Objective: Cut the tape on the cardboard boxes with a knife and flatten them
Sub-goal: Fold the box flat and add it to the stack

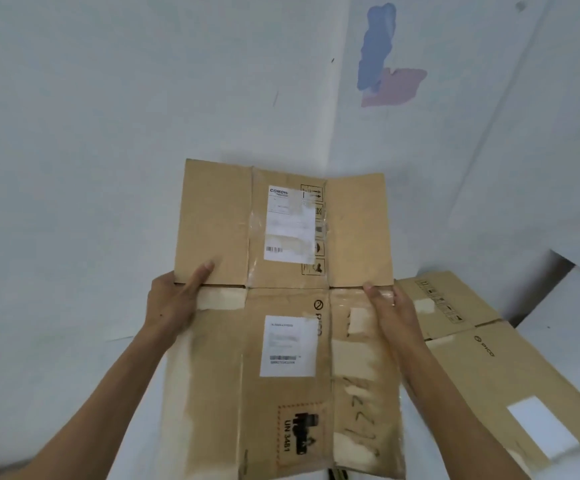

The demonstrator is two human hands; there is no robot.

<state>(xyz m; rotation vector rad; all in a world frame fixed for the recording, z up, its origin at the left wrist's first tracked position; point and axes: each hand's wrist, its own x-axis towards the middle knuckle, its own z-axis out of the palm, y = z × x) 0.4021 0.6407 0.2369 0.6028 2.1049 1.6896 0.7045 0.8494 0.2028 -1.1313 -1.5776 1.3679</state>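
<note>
The left hand (pixel 172 303) holds the left edge of the flat cardboard box (pixel 285 327), a bit left of the middle of the frame. Its thumb lies on top, up to the fold line, and its other fingers are hidden behind the card. The right hand (pixel 390 313) holds the right edge the same way, a bit right of the middle. So both hands grip the box, and neither hand has a knife.

The box is in the middle of the frame and runs down to the bottom edge. It is already opened out flat. Its top flaps (pixel 281 223) stand up past the hands. Two white labels (pixel 290 344) are stuck on it, and shiny tape (pixel 354 358) covers patches of it.

A second flat box (pixel 482 344) lies at the lower right, just beside the first. Behind is a pale wall (pixel 108 98) with blue and pink paint marks (pixel 382 53) at the upper right.

What could go wrong? The top flaps are held only at the fold, so they could flop back toward the person or forward. The card is wide and bendy, and the hands hold just the edges, so it could sag or slip. The tape looks smooth, so the right thumb might slide on it. If it is dropped on the other box, the pile may sit crooked.
</note>
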